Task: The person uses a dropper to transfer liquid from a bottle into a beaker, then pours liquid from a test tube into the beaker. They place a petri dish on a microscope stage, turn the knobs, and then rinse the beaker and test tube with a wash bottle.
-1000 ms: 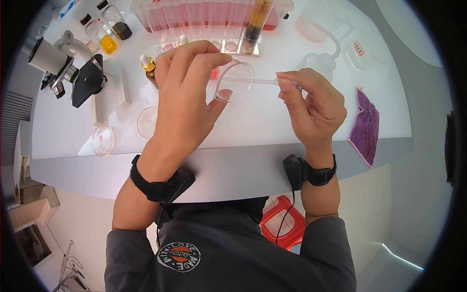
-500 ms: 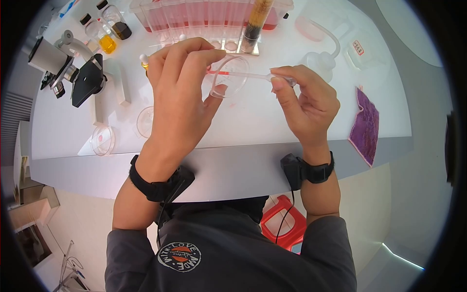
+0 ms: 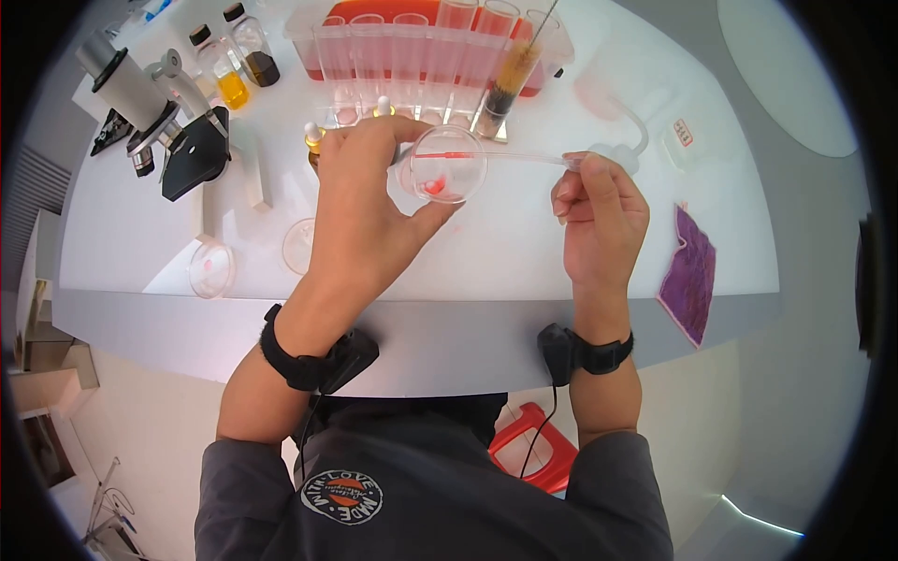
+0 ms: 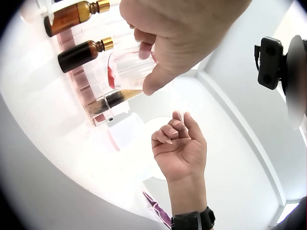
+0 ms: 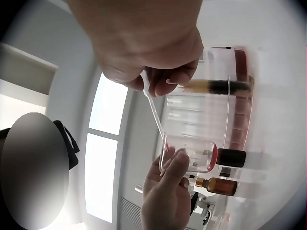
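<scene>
My left hand (image 3: 360, 201) holds a small clear beaker (image 3: 465, 182) above the white table, its mouth facing up toward the head camera. A little red liquid (image 5: 213, 157) lies at the bottom of the beaker. My right hand (image 3: 606, 220) pinches the bulb end of a clear plastic dropper (image 3: 528, 158), also seen in the right wrist view (image 5: 156, 115). The dropper's thin stem reaches over the beaker's rim, and red liquid shows inside its tip end. Other fingers of the right hand are curled toward the palm.
Behind the hands stands a rack of test tubes (image 3: 412, 56), beside a tube with yellow and black contents (image 3: 513, 79). Amber dropper bottles (image 4: 79, 55) stand near the left hand. Leftward are a microscope (image 3: 140, 103) and a petri dish (image 3: 212, 271); rightward lies a purple cloth (image 3: 690, 271).
The beaker has turned from tilted sideways to mouth up. Red liquid now shows in the dropper's stem, clear a second ago. My right hand has rolled and moved slightly down. The head view has shifted.
</scene>
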Demonstrator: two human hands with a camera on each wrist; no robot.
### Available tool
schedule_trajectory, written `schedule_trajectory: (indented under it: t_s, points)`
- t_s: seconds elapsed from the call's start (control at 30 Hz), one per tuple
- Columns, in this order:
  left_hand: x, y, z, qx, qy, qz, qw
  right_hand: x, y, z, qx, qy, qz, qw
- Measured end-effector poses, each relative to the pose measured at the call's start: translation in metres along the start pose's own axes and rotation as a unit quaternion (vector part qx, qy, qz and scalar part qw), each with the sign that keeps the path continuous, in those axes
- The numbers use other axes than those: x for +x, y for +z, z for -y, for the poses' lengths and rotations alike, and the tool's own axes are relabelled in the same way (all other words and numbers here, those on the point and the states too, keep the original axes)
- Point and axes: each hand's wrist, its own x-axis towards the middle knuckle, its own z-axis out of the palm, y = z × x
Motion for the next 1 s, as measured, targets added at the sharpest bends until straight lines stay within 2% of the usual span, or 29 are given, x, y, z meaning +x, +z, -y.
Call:
schedule_trajectory:
  t_s: [0.1, 0.2, 0.6, 1.0]
  points:
    - [-0.002, -0.001, -0.001, -0.052, -0.05, 0.009, 0.997, 0.0, 0.0, 0.003, 0.024, 0.028, -0.027, 0.999]
    - [-0.004, -0.002, -0.001, -0.073, -0.089, 0.059, 0.992, -0.006, -0.004, 0.008, 0.009, 0.036, -0.052, 0.998]
    - [-0.015, 0.018, 0.004, -0.149, -0.105, 0.163, 0.97, -0.036, -0.019, 0.01, -0.003, 0.044, -0.113, 0.993]
    - [-0.014, 0.037, 0.01, -0.182, -0.105, 0.172, 0.962, -0.045, -0.024, 0.004, -0.001, 0.07, -0.166, 0.984]
